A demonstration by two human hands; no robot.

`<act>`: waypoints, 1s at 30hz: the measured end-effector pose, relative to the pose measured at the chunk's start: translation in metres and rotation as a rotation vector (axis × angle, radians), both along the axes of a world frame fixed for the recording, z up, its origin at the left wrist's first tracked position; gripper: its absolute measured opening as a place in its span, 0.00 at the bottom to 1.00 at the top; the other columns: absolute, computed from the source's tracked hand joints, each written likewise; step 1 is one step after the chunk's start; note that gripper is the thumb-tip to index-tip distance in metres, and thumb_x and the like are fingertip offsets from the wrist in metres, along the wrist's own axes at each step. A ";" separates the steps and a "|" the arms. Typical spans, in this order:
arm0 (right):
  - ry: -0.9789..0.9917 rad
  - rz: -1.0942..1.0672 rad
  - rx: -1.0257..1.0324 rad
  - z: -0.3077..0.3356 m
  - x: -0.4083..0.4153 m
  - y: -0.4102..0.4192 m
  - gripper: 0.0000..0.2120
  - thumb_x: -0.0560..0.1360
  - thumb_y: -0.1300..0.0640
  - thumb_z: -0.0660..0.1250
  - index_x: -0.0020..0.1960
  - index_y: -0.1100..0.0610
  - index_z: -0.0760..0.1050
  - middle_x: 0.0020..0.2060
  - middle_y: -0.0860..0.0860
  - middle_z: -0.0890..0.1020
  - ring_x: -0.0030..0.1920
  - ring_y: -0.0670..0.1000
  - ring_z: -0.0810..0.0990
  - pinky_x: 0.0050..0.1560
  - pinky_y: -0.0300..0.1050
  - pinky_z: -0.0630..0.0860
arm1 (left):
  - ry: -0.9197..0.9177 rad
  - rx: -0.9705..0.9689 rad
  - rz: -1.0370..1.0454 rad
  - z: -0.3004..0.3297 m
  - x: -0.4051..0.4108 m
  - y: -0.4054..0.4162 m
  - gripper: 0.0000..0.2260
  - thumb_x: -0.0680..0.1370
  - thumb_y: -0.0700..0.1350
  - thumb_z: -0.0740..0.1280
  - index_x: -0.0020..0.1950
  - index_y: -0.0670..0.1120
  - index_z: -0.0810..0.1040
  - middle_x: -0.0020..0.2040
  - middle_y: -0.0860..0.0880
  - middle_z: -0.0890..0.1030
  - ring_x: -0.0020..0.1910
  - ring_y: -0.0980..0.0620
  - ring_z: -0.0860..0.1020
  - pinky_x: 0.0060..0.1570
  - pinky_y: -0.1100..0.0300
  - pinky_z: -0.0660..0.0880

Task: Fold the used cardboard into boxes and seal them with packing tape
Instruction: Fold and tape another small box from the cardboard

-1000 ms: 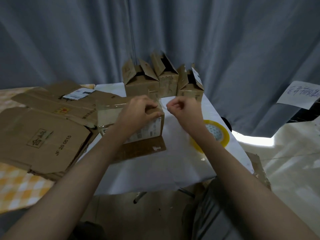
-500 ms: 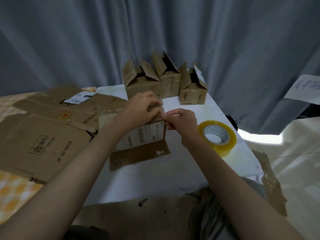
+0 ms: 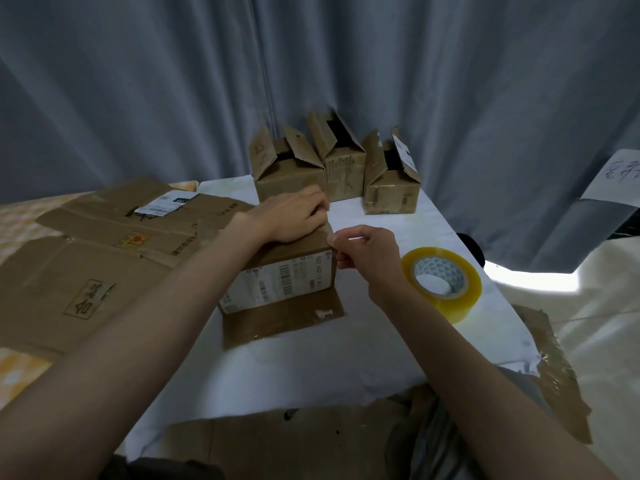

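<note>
Left hand (image 3: 294,218) presses labelled box (image 3: 294,271); print illegible.

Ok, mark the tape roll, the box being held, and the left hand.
tape roll (image 3: 464,299), head view, on its yellow outer band.
box being held (image 3: 284,285), head view, on the labelled near side.
left hand (image 3: 294,216), head view, on the back of the hand.

A grey curtain (image 3: 173,81) hangs behind the white-covered table (image 3: 311,358); right of the table, a handwritten paper sheet (image 3: 614,176).
</note>
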State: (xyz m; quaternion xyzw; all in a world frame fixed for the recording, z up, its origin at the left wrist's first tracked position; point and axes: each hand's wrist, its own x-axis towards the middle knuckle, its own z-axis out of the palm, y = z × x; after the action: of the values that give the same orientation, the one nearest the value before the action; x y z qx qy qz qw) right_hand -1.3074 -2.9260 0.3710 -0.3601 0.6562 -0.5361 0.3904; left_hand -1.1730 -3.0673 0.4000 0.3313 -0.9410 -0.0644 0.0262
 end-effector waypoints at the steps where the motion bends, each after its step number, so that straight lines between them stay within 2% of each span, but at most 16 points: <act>1: -0.002 0.001 -0.003 -0.001 0.000 0.000 0.07 0.73 0.57 0.76 0.47 0.60 0.83 0.36 0.52 0.85 0.31 0.44 0.83 0.36 0.39 0.81 | 0.015 0.015 0.028 -0.003 0.002 -0.002 0.15 0.83 0.57 0.53 0.64 0.53 0.71 0.61 0.54 0.71 0.52 0.53 0.74 0.46 0.54 0.72; 5: 0.086 -0.022 -0.015 -0.004 0.001 0.000 0.06 0.73 0.55 0.76 0.43 0.58 0.83 0.32 0.49 0.85 0.30 0.44 0.83 0.37 0.39 0.82 | 0.060 0.055 0.097 -0.008 0.002 -0.005 0.15 0.82 0.59 0.55 0.64 0.54 0.69 0.58 0.54 0.74 0.51 0.52 0.74 0.47 0.54 0.69; 7: 0.134 -0.032 -0.032 -0.004 0.002 -0.001 0.07 0.73 0.55 0.76 0.40 0.57 0.82 0.29 0.47 0.83 0.28 0.43 0.83 0.33 0.35 0.80 | 0.056 0.053 0.126 -0.008 -0.001 -0.003 0.17 0.82 0.59 0.55 0.66 0.52 0.70 0.56 0.55 0.73 0.52 0.51 0.74 0.47 0.53 0.70; 9: 0.160 -0.033 -0.035 -0.003 0.003 -0.001 0.09 0.74 0.56 0.75 0.37 0.56 0.80 0.27 0.45 0.82 0.27 0.41 0.81 0.29 0.30 0.75 | 0.022 0.028 0.161 -0.006 -0.005 -0.002 0.18 0.81 0.59 0.56 0.64 0.51 0.72 0.55 0.54 0.74 0.51 0.50 0.75 0.46 0.51 0.72; 12: 0.217 -0.012 -0.035 0.000 0.005 -0.002 0.09 0.75 0.57 0.74 0.37 0.54 0.79 0.28 0.46 0.82 0.25 0.39 0.79 0.26 0.27 0.71 | -0.081 -0.086 0.221 -0.001 -0.011 -0.001 0.19 0.80 0.60 0.54 0.56 0.49 0.75 0.52 0.49 0.79 0.47 0.47 0.76 0.44 0.51 0.73; 15: 0.253 0.002 -0.027 0.003 0.007 -0.004 0.09 0.75 0.58 0.73 0.37 0.54 0.79 0.31 0.48 0.81 0.24 0.36 0.77 0.24 0.28 0.69 | -0.108 -0.093 0.323 -0.003 -0.021 0.003 0.19 0.81 0.58 0.53 0.59 0.47 0.74 0.50 0.46 0.75 0.46 0.45 0.74 0.42 0.52 0.68; 19: 0.215 -0.008 0.010 0.009 0.006 -0.002 0.09 0.75 0.59 0.74 0.36 0.56 0.79 0.31 0.51 0.82 0.24 0.41 0.77 0.27 0.34 0.73 | -0.021 0.105 0.337 0.000 -0.023 0.003 0.17 0.84 0.55 0.53 0.61 0.46 0.74 0.58 0.43 0.78 0.52 0.44 0.75 0.50 0.50 0.71; 21: 0.182 -0.008 0.012 0.011 0.004 0.000 0.09 0.75 0.60 0.74 0.36 0.57 0.79 0.33 0.52 0.82 0.26 0.44 0.78 0.29 0.37 0.75 | 0.002 0.072 0.287 0.003 -0.018 0.005 0.18 0.84 0.56 0.54 0.65 0.48 0.76 0.65 0.44 0.76 0.60 0.44 0.75 0.58 0.48 0.70; 22: 0.166 -0.009 0.010 0.011 0.004 0.001 0.09 0.75 0.60 0.74 0.36 0.57 0.79 0.34 0.53 0.82 0.28 0.45 0.78 0.29 0.37 0.75 | 0.021 0.038 0.269 0.003 -0.014 0.008 0.20 0.84 0.56 0.55 0.70 0.49 0.74 0.71 0.45 0.72 0.66 0.44 0.72 0.63 0.48 0.68; 23: 0.157 -0.013 0.007 0.011 0.005 0.001 0.08 0.75 0.60 0.73 0.37 0.57 0.79 0.36 0.53 0.82 0.30 0.46 0.78 0.30 0.38 0.74 | 0.055 0.028 0.266 0.004 -0.010 0.011 0.22 0.84 0.57 0.56 0.75 0.49 0.69 0.76 0.46 0.67 0.71 0.44 0.68 0.68 0.48 0.65; 25: 0.158 -0.014 0.016 0.010 0.005 0.000 0.04 0.75 0.60 0.73 0.42 0.58 0.81 0.39 0.53 0.83 0.34 0.48 0.79 0.29 0.36 0.73 | 0.127 0.046 0.295 0.003 0.000 0.021 0.28 0.83 0.57 0.58 0.81 0.48 0.57 0.79 0.46 0.63 0.74 0.44 0.65 0.69 0.49 0.64; 26: 0.160 -0.001 0.027 0.010 0.005 0.000 0.02 0.75 0.60 0.72 0.45 0.58 0.81 0.40 0.53 0.82 0.35 0.47 0.78 0.27 0.35 0.72 | 0.142 0.031 0.305 0.003 0.005 0.025 0.28 0.83 0.56 0.58 0.81 0.48 0.57 0.78 0.46 0.63 0.74 0.44 0.66 0.69 0.49 0.64; 27: 0.164 0.019 0.041 0.010 0.004 -0.001 0.03 0.76 0.60 0.71 0.50 0.57 0.81 0.42 0.53 0.81 0.36 0.46 0.78 0.26 0.32 0.70 | 0.144 0.001 0.311 0.003 0.012 0.028 0.26 0.83 0.56 0.58 0.80 0.49 0.60 0.78 0.46 0.64 0.73 0.44 0.66 0.69 0.48 0.64; 29: 0.184 0.081 0.075 0.013 0.002 -0.005 0.12 0.76 0.59 0.68 0.60 0.54 0.78 0.47 0.52 0.80 0.40 0.45 0.76 0.25 0.30 0.69 | 0.141 -0.075 0.331 0.003 0.026 0.035 0.23 0.83 0.56 0.58 0.76 0.50 0.67 0.77 0.47 0.65 0.73 0.45 0.67 0.70 0.47 0.65; 30: 0.212 0.112 0.086 0.015 0.002 -0.009 0.17 0.77 0.58 0.67 0.65 0.53 0.76 0.52 0.53 0.79 0.43 0.46 0.77 0.29 0.31 0.71 | 0.143 -0.101 0.350 0.003 0.033 0.039 0.22 0.83 0.56 0.58 0.76 0.50 0.68 0.76 0.47 0.66 0.72 0.45 0.67 0.70 0.47 0.65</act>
State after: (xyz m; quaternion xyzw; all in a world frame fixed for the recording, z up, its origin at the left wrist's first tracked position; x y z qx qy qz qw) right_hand -1.3053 -2.9348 0.3860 -0.4337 0.6950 -0.4438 0.3631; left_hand -1.1403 -3.0278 0.4025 0.4829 -0.8667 -0.0347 0.1202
